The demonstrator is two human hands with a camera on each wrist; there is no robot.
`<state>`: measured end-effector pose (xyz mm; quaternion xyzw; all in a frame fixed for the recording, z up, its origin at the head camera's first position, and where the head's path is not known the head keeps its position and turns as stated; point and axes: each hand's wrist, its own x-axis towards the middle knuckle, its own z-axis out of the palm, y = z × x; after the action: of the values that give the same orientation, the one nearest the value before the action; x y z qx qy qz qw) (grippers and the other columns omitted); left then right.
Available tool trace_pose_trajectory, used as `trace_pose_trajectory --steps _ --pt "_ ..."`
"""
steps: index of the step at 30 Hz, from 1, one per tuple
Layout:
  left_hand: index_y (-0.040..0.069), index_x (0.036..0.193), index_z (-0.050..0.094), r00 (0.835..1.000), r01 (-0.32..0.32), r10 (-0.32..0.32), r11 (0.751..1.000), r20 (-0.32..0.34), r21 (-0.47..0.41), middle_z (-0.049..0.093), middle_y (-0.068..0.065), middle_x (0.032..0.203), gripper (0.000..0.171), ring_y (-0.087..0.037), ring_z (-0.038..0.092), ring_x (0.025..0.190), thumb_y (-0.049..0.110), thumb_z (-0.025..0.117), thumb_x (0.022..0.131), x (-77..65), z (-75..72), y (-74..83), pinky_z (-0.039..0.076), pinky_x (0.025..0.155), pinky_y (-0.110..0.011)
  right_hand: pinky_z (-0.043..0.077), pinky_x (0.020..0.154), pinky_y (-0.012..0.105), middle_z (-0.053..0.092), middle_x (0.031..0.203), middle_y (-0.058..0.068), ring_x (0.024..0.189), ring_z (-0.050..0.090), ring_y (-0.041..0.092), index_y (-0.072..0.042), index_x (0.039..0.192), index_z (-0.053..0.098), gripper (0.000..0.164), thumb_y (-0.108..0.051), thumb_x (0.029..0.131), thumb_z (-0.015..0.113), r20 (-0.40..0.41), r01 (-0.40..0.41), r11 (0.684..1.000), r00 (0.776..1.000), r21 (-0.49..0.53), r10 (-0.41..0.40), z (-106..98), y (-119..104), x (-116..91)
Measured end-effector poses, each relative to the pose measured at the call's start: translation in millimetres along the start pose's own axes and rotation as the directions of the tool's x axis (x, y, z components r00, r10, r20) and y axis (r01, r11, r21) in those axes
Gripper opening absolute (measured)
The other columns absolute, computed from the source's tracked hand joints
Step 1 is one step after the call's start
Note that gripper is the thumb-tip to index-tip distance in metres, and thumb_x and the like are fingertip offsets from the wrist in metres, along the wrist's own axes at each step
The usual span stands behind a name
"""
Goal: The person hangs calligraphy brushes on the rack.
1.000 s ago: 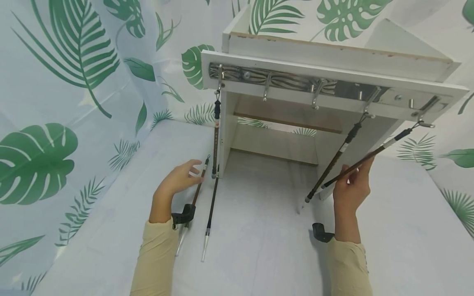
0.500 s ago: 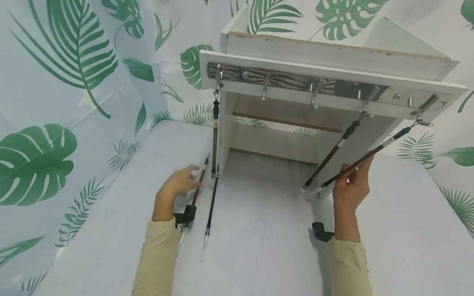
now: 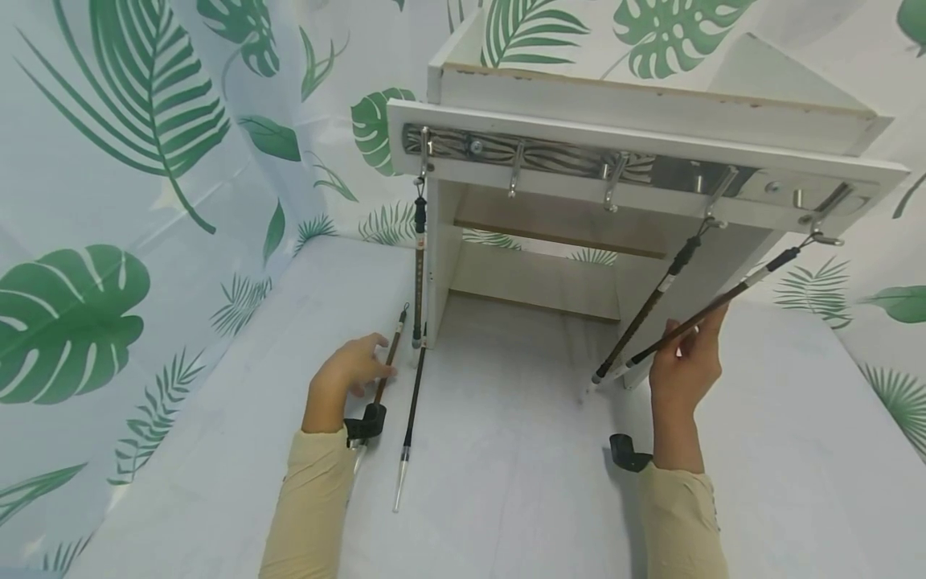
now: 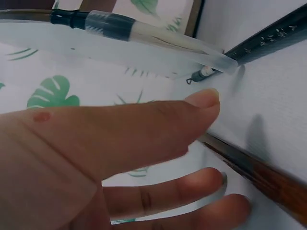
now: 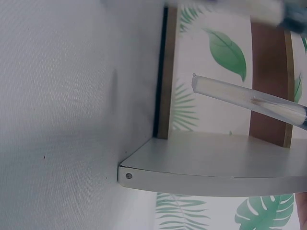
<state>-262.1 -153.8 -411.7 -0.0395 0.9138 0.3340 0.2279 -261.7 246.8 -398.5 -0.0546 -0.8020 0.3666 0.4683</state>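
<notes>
My left hand [image 3: 353,366] is beside a calligraphy brush [image 3: 393,347] lying on the white surface. In the left wrist view its thumb [image 4: 158,129] and fingers are apart, the thumb tip overlapping the brown handle [image 4: 278,187]. My right hand [image 3: 683,366] is at the handle of a calligraphy brush [image 3: 723,301] hanging by its loop from the rightmost hook, fingers bent at the handle; the brush partly covers them in the head view. Its clear cap [image 5: 249,100] shows in the right wrist view. Another brush [image 3: 651,305] hangs just left of it.
A white cabinet [image 3: 651,104] bears a hook rail [image 3: 564,157] along its front. Another brush [image 3: 419,273] hangs from the leftmost hook. On the white surface [image 3: 506,482], a second capped brush [image 3: 412,402] lies near my left hand. Leaf-print sheeting [image 3: 181,104] covers the walls.
My left hand has lowered slightly alongside the lying brush. The hanging brush left of my right hand has swung back toward the cabinet. My right hand has stayed almost still.
</notes>
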Motion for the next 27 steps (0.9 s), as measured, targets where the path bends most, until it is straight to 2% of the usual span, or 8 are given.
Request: trace_pose_trajectory --steps 6,13,17,23,27 --pt "0.006 0.131 0.042 0.998 0.059 -0.06 0.998 0.018 0.013 0.061 -0.014 0.093 0.055 -0.023 0.061 0.077 0.021 0.066 0.083 0.4 4.3 0.5 0.053 0.056 -0.029 0.046 0.09 0.026 0.054 0.127 0.007 0.112 0.056 0.026 -0.014 0.143 0.028 0.051 -0.013 0.094 0.045 0.008 -0.002 1.0 1.0 0.009 0.002 -0.2 -2.6 0.5" --pt "0.007 0.13 0.043 0.998 0.068 -0.068 0.997 0.003 0.025 0.063 -0.013 0.088 0.057 -0.022 0.062 0.073 0.014 0.069 0.08 1.2 7.9 1.8 0.053 0.054 -0.028 0.047 0.09 0.03 0.055 0.125 0.01 0.112 0.056 0.027 -0.017 0.143 0.028 0.051 -0.016 0.095 0.044 -0.004 0.015 1.0 1.0 0.001 -0.015 0.1 -0.6 0.5" --pt "0.006 0.131 0.041 0.998 0.065 -0.065 0.998 -0.003 0.026 0.063 -0.013 0.086 0.057 -0.021 0.062 0.069 0.012 0.068 0.08 0.8 9.6 1.4 0.052 0.053 -0.027 0.048 0.088 0.035 0.056 0.122 0.012 0.11 0.057 0.028 -0.021 0.143 0.028 0.051 -0.017 0.095 0.044 -0.017 0.026 1.0 0.999 -0.01 -0.027 0.9 1.0 0.3" --pt "0.006 0.13 0.042 0.999 0.044 -0.044 0.997 -0.006 0.058 0.063 -0.012 0.082 0.055 -0.02 0.062 0.065 0.01 0.067 0.081 -0.4 9.9 1.2 0.052 0.053 -0.027 0.048 0.088 0.034 0.057 0.12 0.013 0.11 0.057 0.029 -0.018 0.142 0.03 0.051 -0.015 0.094 0.045 -0.017 0.018 1.0 1.0 -0.008 -0.018 0.2 0.3 -0.4" --pt "0.006 0.131 0.042 0.999 0.018 -0.015 0.997 -0.039 0.072 0.063 -0.013 0.089 0.055 -0.019 0.062 0.063 0.007 0.064 0.081 -2.4 6.3 1.5 0.052 0.053 -0.027 0.048 0.088 0.034 0.056 0.123 0.012 0.111 0.057 0.029 -0.02 0.143 0.029 0.052 -0.012 0.094 0.046 -0.019 0.018 1.0 1.0 -0.009 -0.018 -0.5 0.0 -0.1"
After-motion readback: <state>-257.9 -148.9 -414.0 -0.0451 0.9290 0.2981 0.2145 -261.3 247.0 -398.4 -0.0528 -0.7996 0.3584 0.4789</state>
